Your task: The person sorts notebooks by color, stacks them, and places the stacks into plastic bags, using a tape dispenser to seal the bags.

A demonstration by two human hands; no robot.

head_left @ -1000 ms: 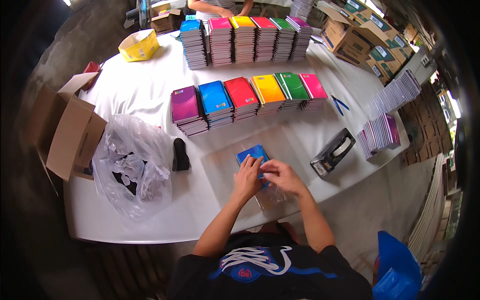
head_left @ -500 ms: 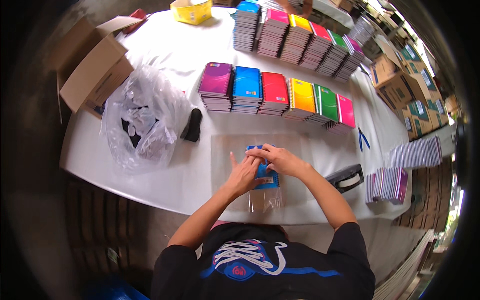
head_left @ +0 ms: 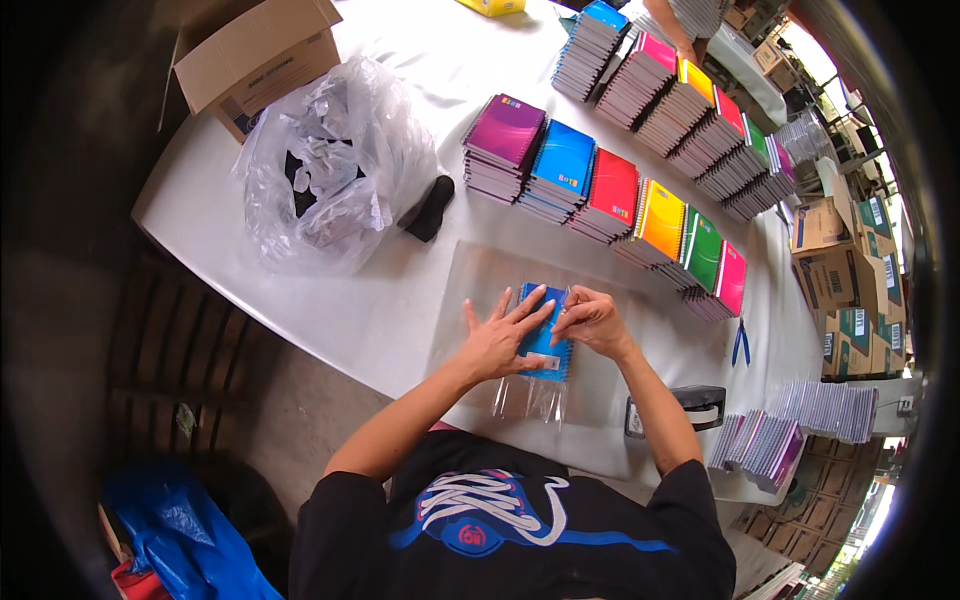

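A blue spiral notebook (head_left: pixel 538 345) lies on a translucent sheet (head_left: pixel 460 285) in front of me, with a small pale label near its lower edge. A clear plastic sleeve (head_left: pixel 528 398) is around it and sticks out on the side nearest me. My left hand (head_left: pixel 495 345) rests flat on the notebook, fingers spread. At the notebook's upper right edge, my right hand (head_left: pixel 594 322) has thumb and fingers pinched together; what is between the fingertips is too small to make out.
Beyond stand two rows of stacked spiral notebooks (head_left: pixel 612 185) in several colours. At left are a plastic bag (head_left: pixel 395 130), a black object (head_left: pixel 430 210) and a cardboard box (head_left: pixel 262 62). To my right are a black tape dispenser (head_left: pixel 700 400), blue cutters (head_left: pixel 740 343) and more notebooks (head_left: pixel 758 445).
My view has turned, tilting the table. My right hand has moved off my left hand to the notebook's right edge and pinched its fingers. My left hand's fingers have spread.
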